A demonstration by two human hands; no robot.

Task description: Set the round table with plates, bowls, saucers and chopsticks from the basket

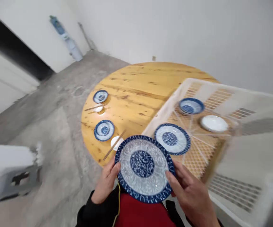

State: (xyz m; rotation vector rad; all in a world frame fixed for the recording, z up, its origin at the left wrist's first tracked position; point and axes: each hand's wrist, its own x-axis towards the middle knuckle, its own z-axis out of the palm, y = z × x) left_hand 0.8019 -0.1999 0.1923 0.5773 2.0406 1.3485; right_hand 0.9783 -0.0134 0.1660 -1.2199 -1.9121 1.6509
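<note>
Between my two hands is a blue-and-white patterned plate, raised in front of my body and tilted toward me. My left hand grips its left rim, thumb on top. On the right rim, my right hand holds with the thumb over the edge and fingers beneath. Just beyond lies another patterned plate inside a white plastic crate. Deeper in the crate are a blue-rimmed bowl and white dishes, apparently stacked.
On the left of the round wooden table sit two blue-rimmed settings, one far and one near. Beside them are small white dishes and chopsticks. A grey plastic stool stands on the concrete floor.
</note>
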